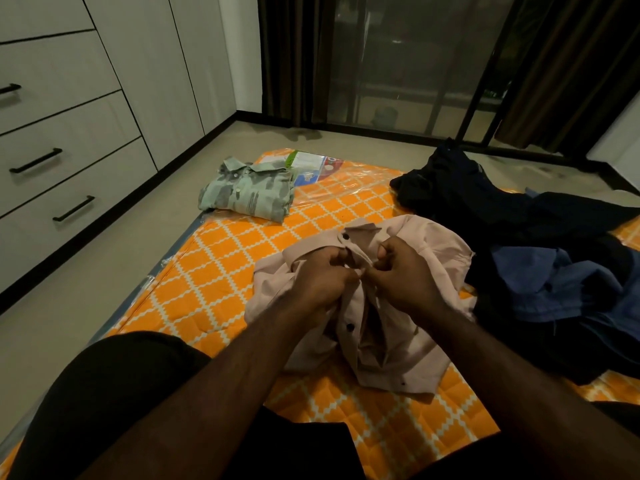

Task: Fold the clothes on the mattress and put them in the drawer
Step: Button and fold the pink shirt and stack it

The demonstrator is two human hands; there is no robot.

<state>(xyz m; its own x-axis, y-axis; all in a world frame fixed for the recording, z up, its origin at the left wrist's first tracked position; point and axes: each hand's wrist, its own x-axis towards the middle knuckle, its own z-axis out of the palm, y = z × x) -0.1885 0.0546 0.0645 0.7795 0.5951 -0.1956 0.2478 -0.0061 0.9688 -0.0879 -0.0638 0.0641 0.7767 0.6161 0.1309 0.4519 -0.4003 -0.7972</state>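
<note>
— Orange mattress (pixel 221 271) is lying under you. What's sitting on it?

— Your pink shirt (pixel 440 251) is lying mid-mattress. Your left hand (pixel 322 278) and right hand (pixel 405 278) are both pinching its button front. A folded green shirt (pixel 249 194) is resting at the far left corner, dark clothes (pixel 485 202) are heaping at the right, and drawers (pixel 69 116) are standing to your left.

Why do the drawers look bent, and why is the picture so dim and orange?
Head view: the wide-angle lens bows the drawers; dim warm light swallows detail in the dark clothes pile; plastic wrap on the mattress glints beside the folded camouflage shirt; left hand and right hand, pinching the pink shirt, look sharp.
</note>
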